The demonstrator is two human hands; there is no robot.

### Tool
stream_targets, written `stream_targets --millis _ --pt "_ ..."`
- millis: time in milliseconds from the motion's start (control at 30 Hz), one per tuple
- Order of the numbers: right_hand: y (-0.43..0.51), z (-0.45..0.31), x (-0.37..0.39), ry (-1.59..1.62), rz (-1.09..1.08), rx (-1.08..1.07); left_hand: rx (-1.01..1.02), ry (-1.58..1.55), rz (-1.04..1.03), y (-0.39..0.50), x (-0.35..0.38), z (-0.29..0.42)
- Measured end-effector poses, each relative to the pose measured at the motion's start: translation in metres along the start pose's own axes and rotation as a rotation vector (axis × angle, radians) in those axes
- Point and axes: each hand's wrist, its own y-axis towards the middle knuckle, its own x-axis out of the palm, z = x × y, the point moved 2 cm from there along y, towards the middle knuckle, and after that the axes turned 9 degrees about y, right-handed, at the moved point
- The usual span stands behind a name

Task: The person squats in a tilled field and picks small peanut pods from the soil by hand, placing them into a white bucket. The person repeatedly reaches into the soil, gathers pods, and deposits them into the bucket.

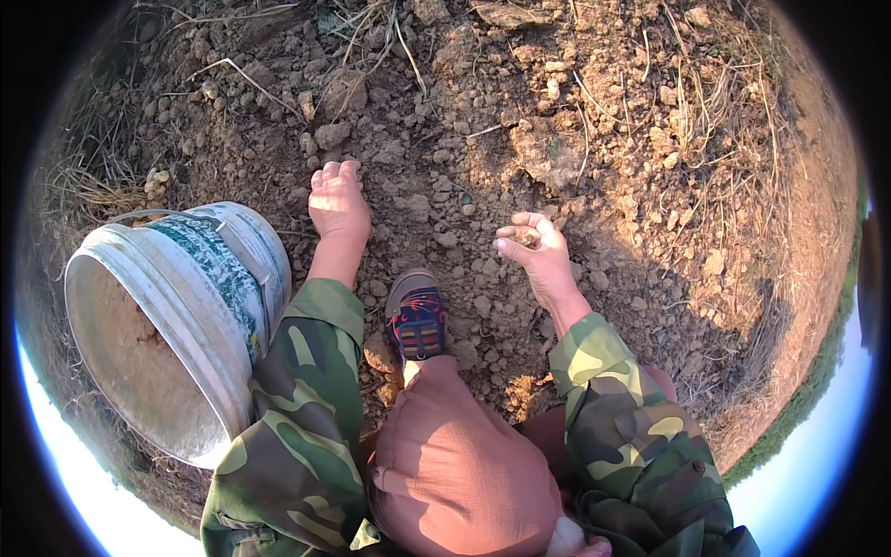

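My left hand (339, 202) is over the cloddy soil (418, 202), its back turned up and its fingers curled down; whether it holds anything is hidden. Right of it, my right hand (536, 254) is half curled, thumb towards the fingers, around a small tan, clod-like thing (527, 238) that may be a peanut pod or earth. A white plastic bucket (209, 278) with a worn green print lies tilted beside my left forearm, its mouth facing down-left in the view. Some soil shows inside it.
My shoe (416, 313) stands on the soil between my hands. A small cluster of pale pods (157, 181) lies above the bucket. Dry stalks and roots (696, 118) are strewn at the upper right, with more dry grass (97, 181) at the left. Larger clods (344, 90) lie ahead.
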Motion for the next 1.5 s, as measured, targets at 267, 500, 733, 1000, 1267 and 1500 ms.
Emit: stream_targets --millis 267,500,733,1000,1267,1500 --pt "-0.003 -0.002 0.008 0.135 -0.049 0.118 -0.165 -0.605 -0.167 -0.017 -0.010 0.023" --pt "-0.001 -0.007 0.011 0.033 -0.084 0.220 -0.452 -1.572 -0.846 -0.050 -0.013 0.054" --pt "-0.001 -0.002 0.019 0.276 -0.119 0.267 -0.578 -1.874 -1.011 -0.053 -0.022 0.059" --pt "-0.002 0.002 0.010 0.252 -0.150 0.282 -0.472 -1.940 -1.077 -0.060 -0.019 0.062" --pt "-0.002 0.019 0.011 0.198 -0.090 0.310 -0.540 -1.851 -1.101 -0.072 0.000 0.062" --pt "0.010 0.020 0.029 -0.046 -0.045 0.286 -0.643 -1.680 -1.052 -0.075 0.004 0.053"
